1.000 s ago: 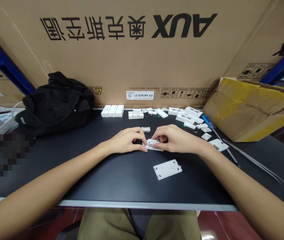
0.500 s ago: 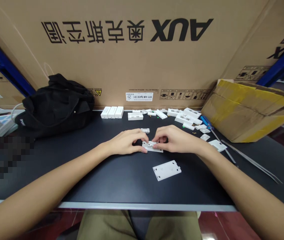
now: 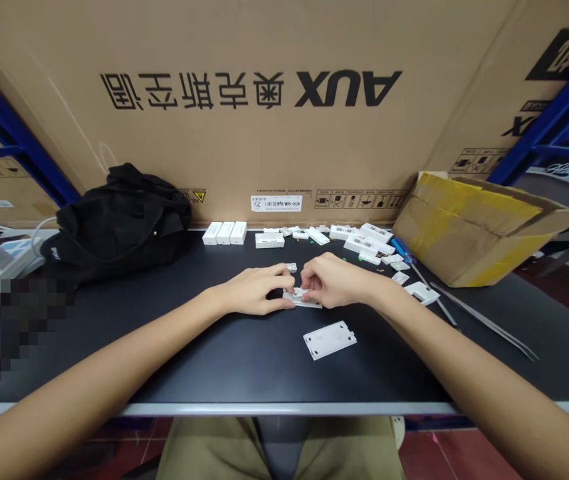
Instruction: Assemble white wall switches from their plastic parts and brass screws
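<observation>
One bag (image 3: 124,223): black, laid on the bench (image 3: 244,367).
Left hand (image 3: 257,290): white housing (image 3: 303,299) is pinched at its left end by curled fingers.
Right hand (image 3: 337,280): same housing is pinched from the right, low over the bench.
White plate (image 3: 329,340): laid apart, nearer the viewer.
Screwdriver (image 3: 404,252): blue-handled, lying farther right.

Wide passage on black tabletop (image 3: 244,360), near side, left of flat white plastic plate (image 3: 329,340). Left hand (image 3: 257,290): black fabric bag (image 3: 124,223) obstructs far left. Right hand (image 3: 337,281): blue-handled screwdriver (image 3: 403,251), steel tweezers (image 3: 484,321), yellow-taped cardboard box (image 3: 464,233) obstruct far right. Row of white plastic parts (image 3: 364,239) lines far edge.
</observation>
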{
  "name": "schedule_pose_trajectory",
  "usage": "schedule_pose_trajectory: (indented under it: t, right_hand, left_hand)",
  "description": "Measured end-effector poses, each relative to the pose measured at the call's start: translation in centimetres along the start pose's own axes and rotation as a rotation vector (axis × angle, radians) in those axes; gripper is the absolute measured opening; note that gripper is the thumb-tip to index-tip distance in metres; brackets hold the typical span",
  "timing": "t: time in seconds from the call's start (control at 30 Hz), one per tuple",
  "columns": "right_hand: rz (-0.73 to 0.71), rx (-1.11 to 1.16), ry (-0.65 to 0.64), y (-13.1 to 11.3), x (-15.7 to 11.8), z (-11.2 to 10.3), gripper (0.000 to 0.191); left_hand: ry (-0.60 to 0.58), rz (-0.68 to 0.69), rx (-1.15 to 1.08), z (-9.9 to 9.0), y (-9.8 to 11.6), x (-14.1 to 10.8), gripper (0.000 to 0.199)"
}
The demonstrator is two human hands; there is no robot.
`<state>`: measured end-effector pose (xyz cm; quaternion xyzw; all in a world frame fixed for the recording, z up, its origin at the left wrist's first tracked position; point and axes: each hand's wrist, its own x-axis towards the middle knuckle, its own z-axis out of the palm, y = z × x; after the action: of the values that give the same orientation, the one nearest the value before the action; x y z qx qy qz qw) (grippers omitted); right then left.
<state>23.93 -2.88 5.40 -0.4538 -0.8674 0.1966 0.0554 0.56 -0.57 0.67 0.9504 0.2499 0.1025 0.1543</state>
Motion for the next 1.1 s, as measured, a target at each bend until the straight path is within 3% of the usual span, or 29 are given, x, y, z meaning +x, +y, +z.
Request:
schedule_pose_trajectory:
  t: [0.23,0.43,0.6,0.8,0.93,1.1]
  right_hand:
    - [-0.012,-0.041,0.024,-0.6,-0.4,0.0,0.008]
    - [-0.116,-0.035,0.013,0.6,-1.1,-0.8,0.025]
    - [-0.097,-0.077,0.155,3.2,0.0,-1.5,0.032]
    - [-0.156,-0.115,0.242,4.6,2.2,0.6,0.041]
    - [-0.167,-0.127,0.208,4.1,2.3,1.6,0.033]
    - [-0.141,-0.115,0.163,4.5,1.3,1.2,0.025]
  left_hand:
    - [0.054,0.011,0.035,0.7,0.3,-0.5,0.031]
    - [0.099,0.0,0.017,0.6,0.2,-0.7,0.034]
    - [0.089,-0.014,-0.016,0.4,0.1,-0.6,0.036]
    - [0.052,-0.021,-0.055,-0.3,0.0,-0.7,0.038]
    - [0.011,0.006,-0.088,-0.8,-0.4,-0.8,0.031]
    - [-0.02,-0.014,-0.083,-1.3,-0.9,-1.0,0.026]
